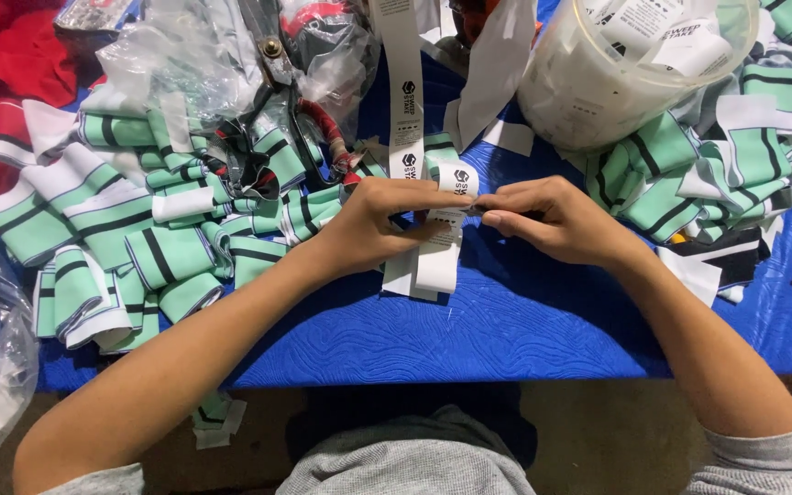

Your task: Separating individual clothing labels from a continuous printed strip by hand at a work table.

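Note:
Both hands meet over the blue table cover [506,321]. My left hand [373,225] pinches a white printed label strip [437,257] whose loose ends hang down below the fingers. My right hand [556,218] grips the same strip from the right, fingertips touching the left hand's. A long band of the same white labels [403,82] runs from the top of the view down to my hands.
Piles of green, white and black striped knit cuffs lie at left [130,238] and at right [708,174]. A clear plastic tub [598,82] holding labels stands at top right. Large scissors [291,101], crumpled plastic bags [176,55] and red cloth [2,73] lie at the back.

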